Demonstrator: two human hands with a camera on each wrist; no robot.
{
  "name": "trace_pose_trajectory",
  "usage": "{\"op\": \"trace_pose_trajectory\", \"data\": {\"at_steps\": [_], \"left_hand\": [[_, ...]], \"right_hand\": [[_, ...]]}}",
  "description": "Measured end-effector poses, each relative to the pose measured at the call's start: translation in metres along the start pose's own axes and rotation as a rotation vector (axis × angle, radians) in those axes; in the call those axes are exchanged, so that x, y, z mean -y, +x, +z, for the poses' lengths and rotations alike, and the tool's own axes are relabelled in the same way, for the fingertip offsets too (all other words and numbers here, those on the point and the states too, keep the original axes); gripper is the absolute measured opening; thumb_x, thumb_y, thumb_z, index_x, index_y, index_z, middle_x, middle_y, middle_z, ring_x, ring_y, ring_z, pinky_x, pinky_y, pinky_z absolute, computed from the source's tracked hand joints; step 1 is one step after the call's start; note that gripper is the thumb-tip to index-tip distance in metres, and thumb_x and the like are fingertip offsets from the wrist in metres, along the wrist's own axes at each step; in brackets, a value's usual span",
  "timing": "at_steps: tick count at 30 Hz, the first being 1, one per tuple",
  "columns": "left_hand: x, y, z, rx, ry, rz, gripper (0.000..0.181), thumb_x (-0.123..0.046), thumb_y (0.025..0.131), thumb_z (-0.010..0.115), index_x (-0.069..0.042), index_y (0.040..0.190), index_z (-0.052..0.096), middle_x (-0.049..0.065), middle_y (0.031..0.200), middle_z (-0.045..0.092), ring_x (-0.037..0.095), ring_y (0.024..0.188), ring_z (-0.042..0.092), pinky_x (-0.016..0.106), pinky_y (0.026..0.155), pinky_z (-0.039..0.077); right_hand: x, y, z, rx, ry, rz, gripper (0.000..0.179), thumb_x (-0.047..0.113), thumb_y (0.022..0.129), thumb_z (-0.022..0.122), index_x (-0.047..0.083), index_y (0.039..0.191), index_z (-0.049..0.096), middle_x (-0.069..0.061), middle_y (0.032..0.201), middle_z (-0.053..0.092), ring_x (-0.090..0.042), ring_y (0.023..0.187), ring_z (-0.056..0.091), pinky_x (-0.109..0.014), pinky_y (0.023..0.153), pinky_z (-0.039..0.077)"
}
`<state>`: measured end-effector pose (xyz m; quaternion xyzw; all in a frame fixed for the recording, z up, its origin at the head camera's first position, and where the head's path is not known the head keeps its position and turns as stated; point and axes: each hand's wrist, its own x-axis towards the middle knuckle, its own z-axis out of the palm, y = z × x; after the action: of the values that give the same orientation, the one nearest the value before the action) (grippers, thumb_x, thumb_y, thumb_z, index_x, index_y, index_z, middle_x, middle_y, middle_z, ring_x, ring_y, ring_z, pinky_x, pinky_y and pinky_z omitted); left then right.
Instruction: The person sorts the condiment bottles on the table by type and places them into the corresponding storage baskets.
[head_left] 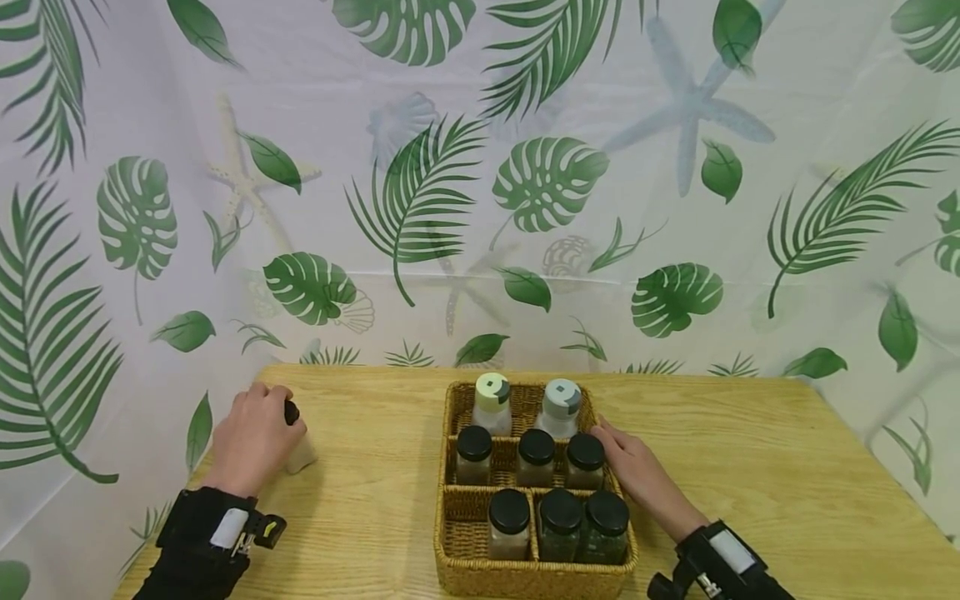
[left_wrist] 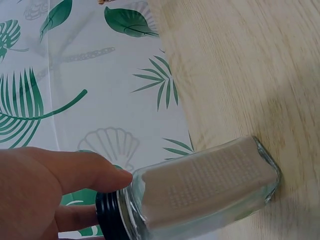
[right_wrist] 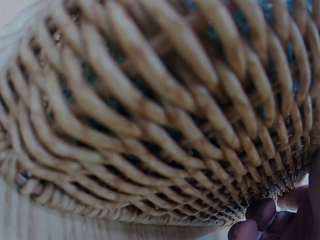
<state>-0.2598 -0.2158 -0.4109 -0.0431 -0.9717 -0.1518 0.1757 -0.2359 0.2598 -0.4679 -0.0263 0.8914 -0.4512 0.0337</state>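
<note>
At the table's left side my left hand (head_left: 255,437) pinches the black lid of a glass spice jar (head_left: 302,456). Beige powder fills the jar (left_wrist: 210,182), which leans with its base toward the table; whether it touches is unclear. A woven basket (head_left: 525,579) stands on the table, and my right hand (head_left: 645,475) holds its right wall near the back. Close up, the weave (right_wrist: 150,115) fills the right wrist view, with the right fingers (right_wrist: 261,214) curled by the wall at the lower corner; the thumb's exact placement is hard to see.
Two shakers with pale lids (head_left: 491,392) occupy the basket's back compartment. Several black-lidded jars (head_left: 536,450) fill the middle and front compartments. The wooden table (head_left: 375,467) meets a leaf-printed cloth (head_left: 465,208) behind and at the left.
</note>
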Motion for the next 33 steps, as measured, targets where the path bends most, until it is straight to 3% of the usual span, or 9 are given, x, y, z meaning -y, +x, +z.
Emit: {"op": "trace_pose_trajectory", "data": {"at_steps": [2,4,6,9,13,16,20,22,33], "left_hand": [[0.000,0.000,0.001,0.004,-0.017,-0.002,0.031,-0.010,0.081,0.063,0.012,0.103,0.061,0.029,0.096,0.055,0.038,0.081,0.050,0.054,0.062,0.048],[0.000,0.001,0.001,0.003,-0.032,-0.001,0.029,-0.008,0.081,0.062,0.013,0.101,0.060,0.028,0.092,0.056,0.037,0.077,0.050,0.052,0.063,0.047],[0.000,0.002,0.002,0.000,-0.041,0.002,0.028,-0.007,0.081,0.062,0.014,0.099,0.060,0.027,0.089,0.056,0.036,0.075,0.050,0.050,0.063,0.046],[0.000,0.002,0.002,-0.011,-0.044,0.005,0.027,-0.006,0.081,0.062,0.015,0.098,0.060,0.027,0.087,0.056,0.036,0.074,0.050,0.050,0.063,0.046],[0.000,0.002,0.003,-0.005,-0.063,0.007,0.026,-0.005,0.080,0.061,0.015,0.097,0.060,0.027,0.084,0.056,0.036,0.073,0.050,0.049,0.062,0.045],[-0.001,0.003,0.004,0.002,-0.077,0.010,0.026,-0.005,0.080,0.061,0.016,0.097,0.061,0.027,0.083,0.055,0.036,0.073,0.049,0.048,0.061,0.044],[-0.002,0.004,0.005,0.007,-0.087,0.015,0.027,-0.004,0.080,0.060,0.016,0.098,0.061,0.027,0.083,0.056,0.036,0.074,0.048,0.046,0.060,0.045],[-0.004,0.004,0.004,0.010,-0.092,0.011,0.028,-0.004,0.080,0.061,0.016,0.100,0.061,0.027,0.084,0.056,0.036,0.074,0.049,0.046,0.060,0.046],[-0.024,-0.003,-0.006,-0.052,-0.122,0.062,0.031,-0.006,0.079,0.062,0.010,0.106,0.062,0.024,0.087,0.057,0.035,0.077,0.049,0.046,0.060,0.048]], "right_hand": [[0.000,0.000,0.000,0.002,0.005,0.005,0.065,0.047,0.103,0.030,0.001,0.149,0.025,-0.027,0.148,0.028,-0.031,0.052,0.039,-0.039,0.055,0.038],[0.000,0.000,0.000,0.001,-0.007,-0.008,0.065,0.047,0.103,0.030,0.000,0.148,0.026,-0.025,0.150,0.022,-0.034,0.061,0.047,-0.039,0.058,0.038],[0.000,0.000,0.000,-0.003,-0.022,-0.019,0.065,0.047,0.103,0.029,-0.001,0.148,0.026,-0.025,0.150,0.022,-0.039,0.087,0.056,-0.043,0.068,0.043],[0.000,0.000,0.000,-0.002,-0.030,-0.029,0.066,0.047,0.103,0.029,-0.001,0.148,0.026,-0.024,0.150,0.022,-0.039,0.124,0.037,-0.051,0.086,0.041],[0.000,0.001,0.000,-0.004,-0.022,-0.015,0.066,0.047,0.103,0.029,-0.001,0.148,0.026,-0.024,0.150,0.023,-0.027,0.091,0.058,-0.046,0.080,0.042],[-0.002,0.001,0.001,-0.005,-0.016,-0.002,0.065,0.047,0.103,0.029,0.000,0.148,0.026,-0.024,0.150,0.023,-0.028,0.059,0.049,-0.042,0.068,0.040],[-0.001,0.001,0.001,0.000,-0.012,-0.010,0.065,0.047,0.103,0.029,0.000,0.149,0.026,-0.023,0.151,0.022,-0.040,0.104,0.053,-0.049,0.079,0.041],[0.000,0.001,0.000,0.004,-0.012,-0.021,0.065,0.047,0.103,0.029,0.000,0.148,0.025,-0.023,0.151,0.021,-0.038,0.130,0.028,-0.054,0.093,0.037],[0.001,-0.001,-0.001,0.016,0.008,-0.016,0.065,0.046,0.104,0.029,-0.001,0.149,0.024,-0.023,0.152,0.019,-0.035,0.134,0.017,-0.060,0.103,0.027]]}}
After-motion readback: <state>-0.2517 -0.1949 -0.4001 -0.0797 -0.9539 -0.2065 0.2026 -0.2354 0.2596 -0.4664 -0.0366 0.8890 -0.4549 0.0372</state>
